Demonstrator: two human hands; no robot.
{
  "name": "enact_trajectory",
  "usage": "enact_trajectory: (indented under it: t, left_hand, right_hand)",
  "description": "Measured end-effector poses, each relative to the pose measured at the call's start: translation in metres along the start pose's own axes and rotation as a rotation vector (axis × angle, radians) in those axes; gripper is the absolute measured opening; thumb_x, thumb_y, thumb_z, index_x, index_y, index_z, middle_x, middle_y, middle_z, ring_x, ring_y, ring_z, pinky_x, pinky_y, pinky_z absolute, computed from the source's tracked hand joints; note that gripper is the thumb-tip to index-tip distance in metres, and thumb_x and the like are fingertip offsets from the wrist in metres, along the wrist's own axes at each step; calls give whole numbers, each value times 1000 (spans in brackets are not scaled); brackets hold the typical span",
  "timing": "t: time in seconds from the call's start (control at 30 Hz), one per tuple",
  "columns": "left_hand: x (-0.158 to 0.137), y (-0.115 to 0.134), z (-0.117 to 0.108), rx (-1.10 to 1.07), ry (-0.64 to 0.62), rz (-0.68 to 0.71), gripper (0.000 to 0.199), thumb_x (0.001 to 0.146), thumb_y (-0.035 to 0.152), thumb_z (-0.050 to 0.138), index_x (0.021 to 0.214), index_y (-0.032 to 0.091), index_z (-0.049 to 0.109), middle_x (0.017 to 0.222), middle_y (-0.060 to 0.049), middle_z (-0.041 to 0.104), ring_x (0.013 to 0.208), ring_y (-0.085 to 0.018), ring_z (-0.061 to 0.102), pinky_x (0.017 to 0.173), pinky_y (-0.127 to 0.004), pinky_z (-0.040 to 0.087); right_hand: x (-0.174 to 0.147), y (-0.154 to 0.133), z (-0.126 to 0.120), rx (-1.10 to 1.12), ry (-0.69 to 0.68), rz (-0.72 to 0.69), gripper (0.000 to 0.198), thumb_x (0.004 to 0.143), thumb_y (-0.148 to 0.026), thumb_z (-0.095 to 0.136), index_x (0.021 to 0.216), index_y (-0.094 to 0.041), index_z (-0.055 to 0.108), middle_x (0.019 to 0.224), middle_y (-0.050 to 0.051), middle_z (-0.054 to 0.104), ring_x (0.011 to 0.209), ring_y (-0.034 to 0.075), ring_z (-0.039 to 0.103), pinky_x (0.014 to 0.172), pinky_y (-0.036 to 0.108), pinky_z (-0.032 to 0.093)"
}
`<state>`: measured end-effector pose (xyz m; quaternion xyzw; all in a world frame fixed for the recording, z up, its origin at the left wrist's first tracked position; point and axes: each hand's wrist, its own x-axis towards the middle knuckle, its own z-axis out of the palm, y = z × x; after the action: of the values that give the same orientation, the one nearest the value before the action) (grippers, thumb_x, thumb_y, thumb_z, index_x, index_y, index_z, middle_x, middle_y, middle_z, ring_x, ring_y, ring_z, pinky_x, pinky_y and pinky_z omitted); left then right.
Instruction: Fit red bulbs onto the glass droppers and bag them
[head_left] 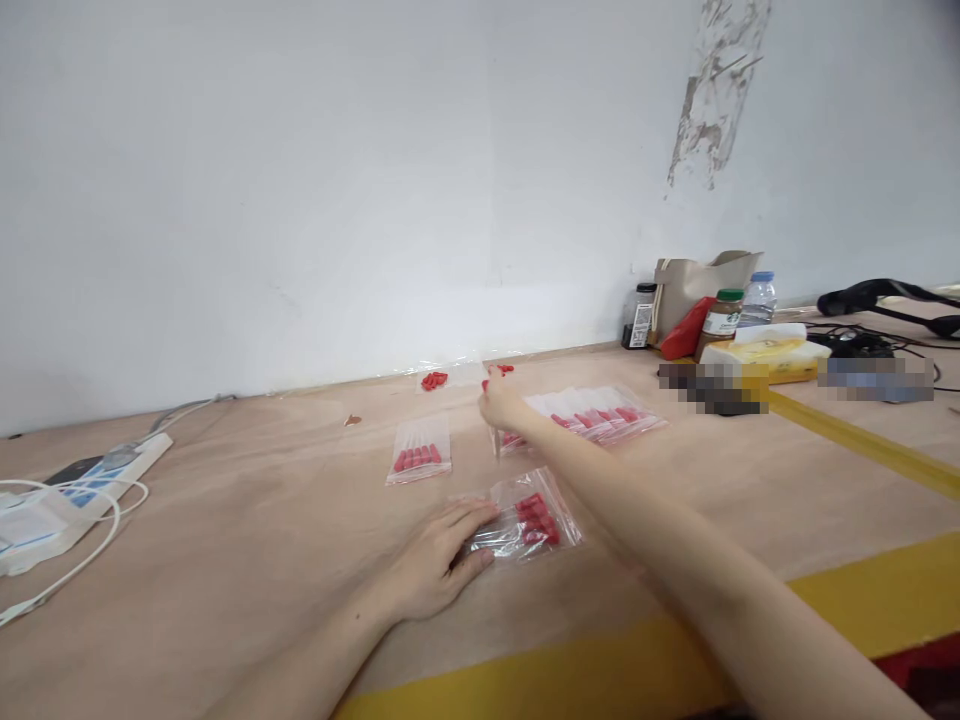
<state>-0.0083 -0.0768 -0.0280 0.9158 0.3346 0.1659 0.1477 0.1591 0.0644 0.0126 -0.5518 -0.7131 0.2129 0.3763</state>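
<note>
My left hand (439,560) lies palm down on the near part of the table. Its thumb and fingers are apart and rest on the left end of a clear zip bag (502,540). Inside that bag, toward its right side, several red cylindrical pieces (537,520) are bunched together. Farther off, my right hand (504,405) is closed in a pinch, with a bit of red showing at the fingertips. Loose small red pieces (506,369) lie just behind it, and another little red pile (433,381) sits on clear plastic to its left.
One flat zip bag (418,452) holds a row of red pieces left of centre. Several similar filled bags (600,415) overlap at right. A power strip (112,490) with white cables is far left. Bottles, a beige bag (701,285) and a tissue pack (765,355) stand at the right.
</note>
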Motion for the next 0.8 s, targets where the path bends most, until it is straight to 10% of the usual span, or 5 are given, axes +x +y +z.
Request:
enact_trajectory:
  t: [0.23,0.8]
  left_hand:
    - [3,2,0,26,-34,8,41,89,33,39,129,28,34,129,-2,44,120,-19,38,105,-44,21]
    - [3,-1,2,66,-35,-1,41,89,35,38,129,28,32,130,-1,44,120,-18,37,105,-43,20]
  right_hand:
    - [-86,72,-82,526,309,187,33,72,-23,47,103,-20,38,61,-5,47,45,9,51,43,22,45]
    - [-116,89,-51,803,354,234,34,67,-31,55,91,-25,33,73,-4,44,51,11,54,51,30,51]
